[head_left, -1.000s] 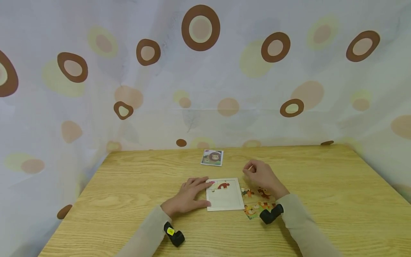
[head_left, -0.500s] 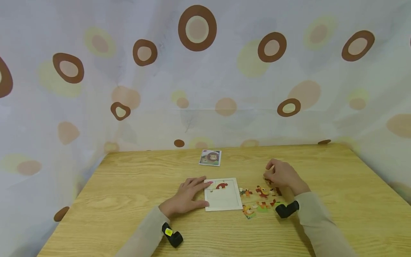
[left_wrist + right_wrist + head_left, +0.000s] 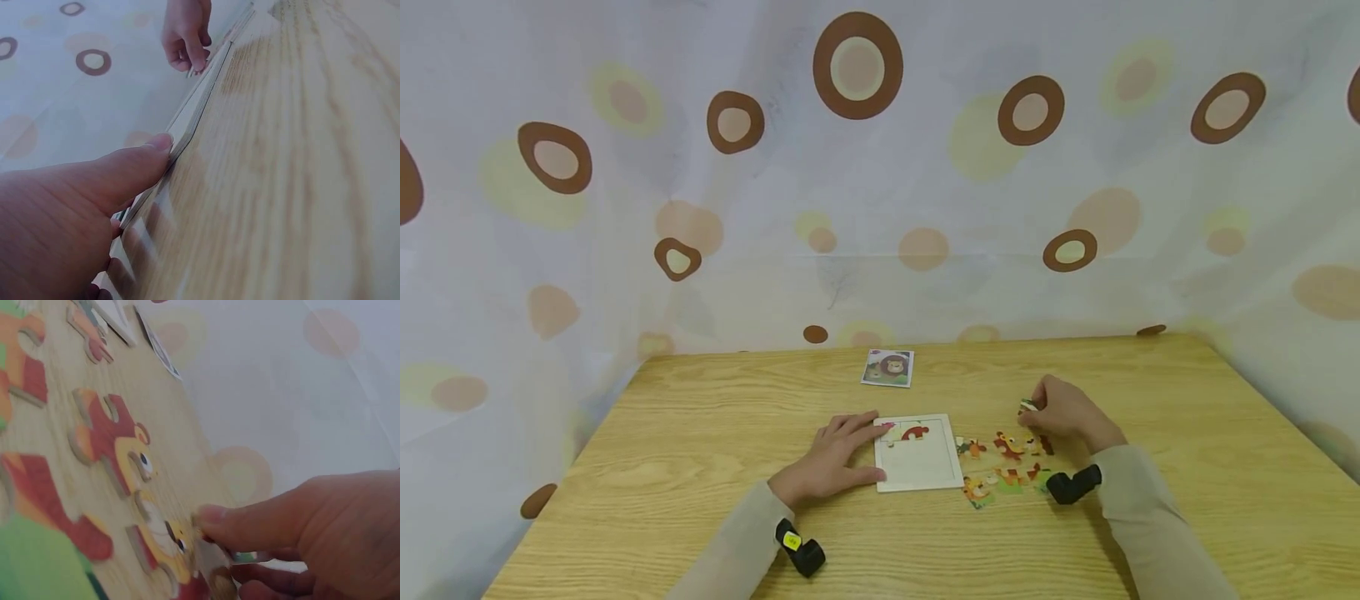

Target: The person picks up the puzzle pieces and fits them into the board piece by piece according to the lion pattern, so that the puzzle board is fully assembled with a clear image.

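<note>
My left hand (image 3: pixel 831 458) rests on the left edge of a white square puzzle tray (image 3: pixel 917 468), fingers spread and thumb at its lower corner. In the left wrist view, the thumb (image 3: pixel 128 172) touches the tray's raised side. Joined pieces (image 3: pixel 908 432) with a red curved shape lie in the tray's upper left. To the right, my right hand (image 3: pixel 1069 414) pinches a jigsaw piece (image 3: pixel 1027 407) with some green and white on it, tilted above the table. Loose jigsaw pieces (image 3: pixel 1009 446), including a lion-like face part (image 3: pixel 128 447), lie between hand and tray.
A small picture card (image 3: pixel 887 368) with a lion on it lies behind the tray. More loose pieces (image 3: pixel 977 492) lie along the tray's right side. A patterned cloth (image 3: pixel 865 208) hangs behind the wooden table (image 3: pixel 715 417).
My right hand has moved right from near the tray and now holds a jigsaw piece tilted up between its fingers. The left hand stays on the tray; the head view has shifted slightly.
</note>
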The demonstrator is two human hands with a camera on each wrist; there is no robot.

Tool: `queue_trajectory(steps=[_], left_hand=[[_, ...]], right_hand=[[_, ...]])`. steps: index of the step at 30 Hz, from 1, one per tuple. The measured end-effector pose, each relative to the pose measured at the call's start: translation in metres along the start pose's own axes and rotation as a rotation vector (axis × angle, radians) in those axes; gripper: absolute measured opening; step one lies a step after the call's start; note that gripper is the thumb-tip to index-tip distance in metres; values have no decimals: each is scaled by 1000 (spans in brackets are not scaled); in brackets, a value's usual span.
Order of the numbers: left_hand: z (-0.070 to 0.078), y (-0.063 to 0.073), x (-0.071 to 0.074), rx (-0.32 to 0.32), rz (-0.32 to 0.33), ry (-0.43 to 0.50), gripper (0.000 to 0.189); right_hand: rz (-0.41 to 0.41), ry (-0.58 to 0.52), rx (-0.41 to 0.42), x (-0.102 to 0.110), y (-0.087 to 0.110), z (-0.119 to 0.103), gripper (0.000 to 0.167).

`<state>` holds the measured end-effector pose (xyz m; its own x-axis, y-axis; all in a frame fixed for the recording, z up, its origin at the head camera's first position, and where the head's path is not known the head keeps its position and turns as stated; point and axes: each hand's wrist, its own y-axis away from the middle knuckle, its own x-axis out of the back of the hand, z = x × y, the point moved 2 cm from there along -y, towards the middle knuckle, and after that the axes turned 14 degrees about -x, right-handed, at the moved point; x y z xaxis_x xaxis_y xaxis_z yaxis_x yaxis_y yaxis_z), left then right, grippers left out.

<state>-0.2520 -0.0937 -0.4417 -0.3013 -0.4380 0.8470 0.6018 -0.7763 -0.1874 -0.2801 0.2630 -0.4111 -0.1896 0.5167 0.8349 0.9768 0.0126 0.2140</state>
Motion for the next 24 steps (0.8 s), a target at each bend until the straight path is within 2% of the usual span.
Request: queue_trajectory(steps=[6, 10, 15, 20, 24], left_hand=[[-1, 0, -1, -2, -13, 11, 64], [-2, 2, 0, 8, -14, 5, 64], [-4, 4, 2, 11, -10, -1, 64], [-5, 1, 1, -7, -6, -5, 64], [-4, 1, 1, -3, -5, 14, 64]], right_hand=[[141, -18, 68, -7, 0, -7, 16], [167, -111, 124, -19, -5, -16, 13], [112, -211, 183, -30, -10, -31, 10], [0, -315, 221, -39, -9, -44, 9], [-53, -328, 252, -49, -7, -54, 13]])
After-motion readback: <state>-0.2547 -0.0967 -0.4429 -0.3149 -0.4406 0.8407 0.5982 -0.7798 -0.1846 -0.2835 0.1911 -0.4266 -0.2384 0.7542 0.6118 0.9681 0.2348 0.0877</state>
